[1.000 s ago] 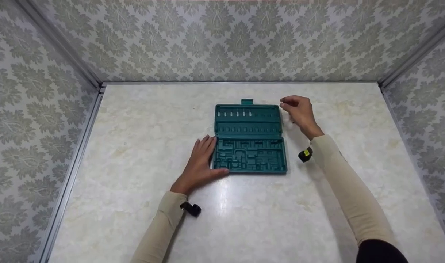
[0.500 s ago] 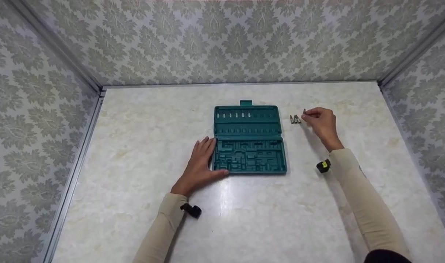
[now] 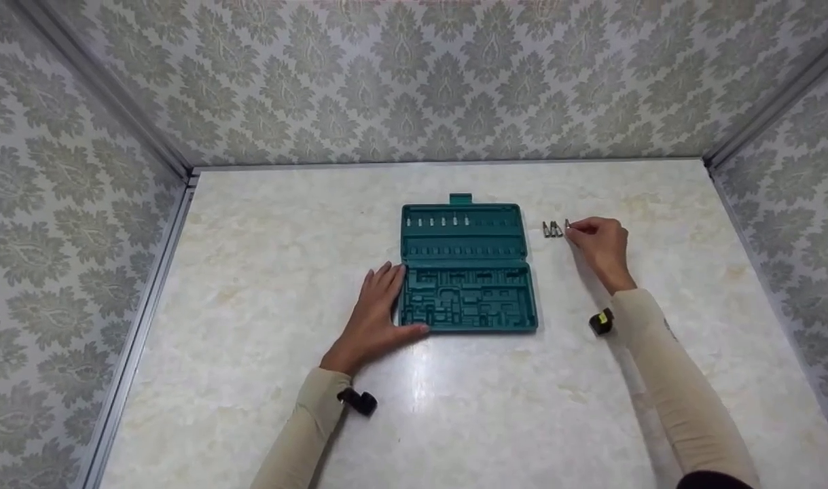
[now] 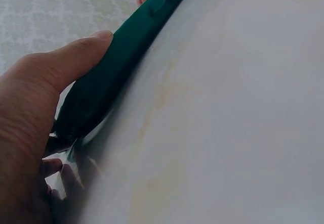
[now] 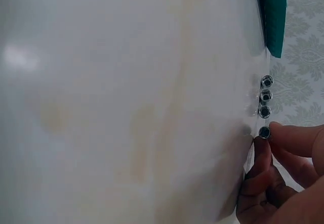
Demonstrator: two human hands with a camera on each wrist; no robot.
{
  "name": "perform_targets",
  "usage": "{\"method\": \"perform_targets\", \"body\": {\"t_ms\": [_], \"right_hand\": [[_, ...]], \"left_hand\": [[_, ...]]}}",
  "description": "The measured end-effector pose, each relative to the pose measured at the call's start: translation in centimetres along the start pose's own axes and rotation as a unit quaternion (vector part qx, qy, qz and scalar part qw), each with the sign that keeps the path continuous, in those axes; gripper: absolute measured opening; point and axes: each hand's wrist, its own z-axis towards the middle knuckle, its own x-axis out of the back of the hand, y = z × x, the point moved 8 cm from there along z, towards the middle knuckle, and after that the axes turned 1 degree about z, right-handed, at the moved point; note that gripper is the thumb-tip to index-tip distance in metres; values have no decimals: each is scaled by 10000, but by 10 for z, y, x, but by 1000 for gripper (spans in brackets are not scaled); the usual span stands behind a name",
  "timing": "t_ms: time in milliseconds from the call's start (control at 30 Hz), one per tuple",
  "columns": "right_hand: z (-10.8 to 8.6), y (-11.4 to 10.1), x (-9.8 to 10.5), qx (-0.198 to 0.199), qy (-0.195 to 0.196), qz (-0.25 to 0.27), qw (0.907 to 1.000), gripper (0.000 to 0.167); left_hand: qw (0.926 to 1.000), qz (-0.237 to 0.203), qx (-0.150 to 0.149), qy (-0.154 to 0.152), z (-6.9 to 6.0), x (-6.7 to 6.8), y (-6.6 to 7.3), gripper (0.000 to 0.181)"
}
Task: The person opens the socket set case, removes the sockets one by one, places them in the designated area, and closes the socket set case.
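Observation:
A green plastic tool case (image 3: 468, 297) lies unfolded on the table, several small silver pieces (image 3: 443, 221) standing in its upper row. My left hand (image 3: 371, 319) rests at the near left corner, with straight fingers along the side and the thumb on the front edge; the left wrist view shows the thumb (image 4: 83, 54) on the rim. To the right of the case, my right hand (image 3: 602, 248) pinches a small metal socket (image 5: 264, 132) between thumb and fingers. Beside it stand three similar loose sockets (image 3: 553, 229), whose square holes show in the right wrist view.
The pale marbled table (image 3: 250, 258) meets patterned walls (image 3: 407, 81) at the back and both sides. At the case's far edge a green latch tab (image 3: 460, 198) sticks out. Moulded recesses fill the near half of the case.
My right hand has moved right, from the case's upper right corner to the loose sockets, and has lowered the socket it pinches beside them. The left hand has stayed on the case.

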Motion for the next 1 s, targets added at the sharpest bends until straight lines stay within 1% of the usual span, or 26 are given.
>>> {"method": "perform_targets", "body": {"t_ms": [133,267,467,633,733,833,900,1000], "right_hand": [[1,-3,-5,18,12,-87,10000,24],[1,-4,-8,-15,56,-181,9998,22],[-2,-2,-4,-3,134,-256,9996,23],[-5,-7,2,150,281,-280,9991,28],[-7,-16,2,254,419,-282,9984,30],[-8,-31,-3,469,380,-213,9979,28],[-9,-43,-10,728,234,-122,9970,26],[-11,-60,-22,1030,-105,-9,9946,23]], "left_hand": [[9999,-92,42,96,-3,2,-2,128],[9998,-131,101,64,-4,1,-3,129],[9999,-88,77,28,-1,-2,0,128],[10000,-16,-13,49,2,-3,3,127],[10000,10,13,29,3,-4,2,127],[10000,-20,80,19,1,-4,0,127],[9999,-20,106,16,1,-4,-1,127],[10000,-22,82,5,2,-3,0,126]]}}
